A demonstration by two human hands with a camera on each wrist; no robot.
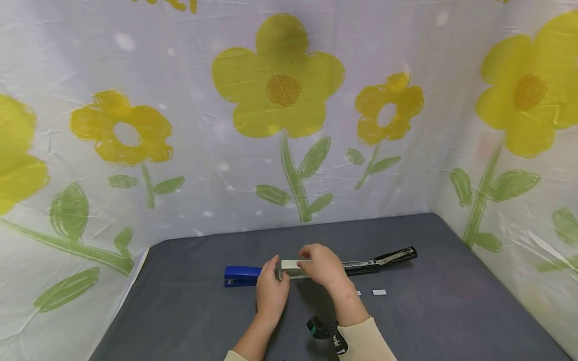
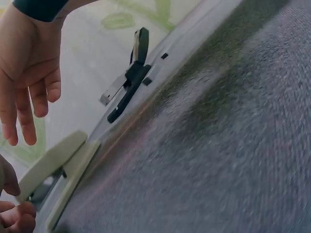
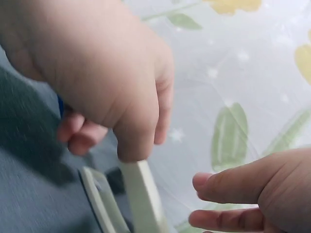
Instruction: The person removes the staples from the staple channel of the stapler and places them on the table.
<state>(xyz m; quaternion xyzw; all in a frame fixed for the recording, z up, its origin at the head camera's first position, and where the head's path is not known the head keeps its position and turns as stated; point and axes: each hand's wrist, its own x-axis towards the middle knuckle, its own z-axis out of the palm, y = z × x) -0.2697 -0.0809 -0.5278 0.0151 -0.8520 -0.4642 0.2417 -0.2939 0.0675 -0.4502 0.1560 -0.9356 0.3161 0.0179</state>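
Note:
A pale green stapler lies in the middle of the table, its upper arm raised from the base in the left wrist view. At its left end is my left hand, gripping that end between thumb and fingers. My right hand hovers over the stapler's right part, thumb and fingers apart; in the right wrist view this right hand holds nothing. Left of the left hand sits a blue stapler, partly hidden by it. Behind the right hand, a black stapler lies swung open.
Two small pale pieces, one a flat strip, lie on the grey tabletop right of the right forearm. A black wrist strap sits by the right sleeve. A flower-printed curtain stands behind the table.

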